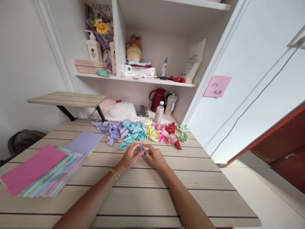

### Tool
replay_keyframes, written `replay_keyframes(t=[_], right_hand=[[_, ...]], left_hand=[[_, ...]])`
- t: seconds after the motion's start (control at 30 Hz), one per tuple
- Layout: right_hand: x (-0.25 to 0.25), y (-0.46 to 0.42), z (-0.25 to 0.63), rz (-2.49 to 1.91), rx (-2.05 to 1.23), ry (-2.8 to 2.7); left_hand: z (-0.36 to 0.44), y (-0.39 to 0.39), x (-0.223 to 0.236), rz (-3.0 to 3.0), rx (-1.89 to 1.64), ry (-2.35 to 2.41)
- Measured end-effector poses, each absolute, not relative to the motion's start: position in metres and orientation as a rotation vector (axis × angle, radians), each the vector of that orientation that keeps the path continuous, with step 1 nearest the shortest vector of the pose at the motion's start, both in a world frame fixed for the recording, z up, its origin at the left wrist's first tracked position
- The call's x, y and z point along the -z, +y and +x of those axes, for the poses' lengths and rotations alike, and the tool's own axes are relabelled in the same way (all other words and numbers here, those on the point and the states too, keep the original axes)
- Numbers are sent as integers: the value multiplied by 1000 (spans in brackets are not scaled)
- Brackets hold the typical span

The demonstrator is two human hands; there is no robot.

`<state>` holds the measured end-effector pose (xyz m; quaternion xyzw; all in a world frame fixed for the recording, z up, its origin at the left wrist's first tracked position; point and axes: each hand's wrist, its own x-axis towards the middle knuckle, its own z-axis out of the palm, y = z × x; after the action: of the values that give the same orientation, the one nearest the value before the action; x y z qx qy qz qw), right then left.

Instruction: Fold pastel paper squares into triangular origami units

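Between my two hands, over the middle of the table, is a small folded purple paper [142,148]. My left hand [131,155] pinches it from the left, with bracelets on that wrist. From the other side my right hand [153,156] grips it, fingers closed on its edge. The fingers hide part of the paper. Just beyond lie folded paper boats in colour groups: purple ones [112,130], blue ones [135,129], yellow ones [152,133], pink ones [163,135], red ones [170,128] and green ones [183,136].
On the left a fanned stack of coloured paper [35,167] lies beside purple sheets [84,142]. A small raised wooden stand [68,98] is at the back left. Behind the boats stand a clear bottle [159,113], a red jug [157,99] and a shelf [166,82].
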<state>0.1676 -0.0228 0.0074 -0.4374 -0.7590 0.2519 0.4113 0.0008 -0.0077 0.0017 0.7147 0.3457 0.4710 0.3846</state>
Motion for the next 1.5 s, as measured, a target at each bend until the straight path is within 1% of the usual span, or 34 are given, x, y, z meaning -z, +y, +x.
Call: replay_keyframes(t=[0.13,0.33,0.53,0.63,0.9,1.13,1.23,1.4,1.5], right_hand=[[-5,-22,167,-1123,-629,-1837],[1,-15,164,-1080,-827,-1530],[-3,-15,168,-1052,-845,-1591],[-7,-16,171,-1067,-782,-1649],[-9,-16,177,-1094,-403,-1907],[-12,-19,177,-1204,-294,-1996],[-10,-18,174,-1238,-344,-1976],[-6,-14,175,-1191,-597,-1828],[-4,-13,175,-1149,-677,-1821]], left_hand=[[2,-11,-1,1838,-1199,905],[3,-8,3,1573,-1140,852],[3,2,10,1473,-1184,849],[1,2,10,1586,-1228,910],[-3,-8,-2,1988,-1193,1008],[-2,-12,-12,1954,-1277,1054],[-2,-11,-11,1927,-1291,1068],[-2,-7,-3,1783,-1298,1079],[-1,-5,2,1687,-1290,1044]])
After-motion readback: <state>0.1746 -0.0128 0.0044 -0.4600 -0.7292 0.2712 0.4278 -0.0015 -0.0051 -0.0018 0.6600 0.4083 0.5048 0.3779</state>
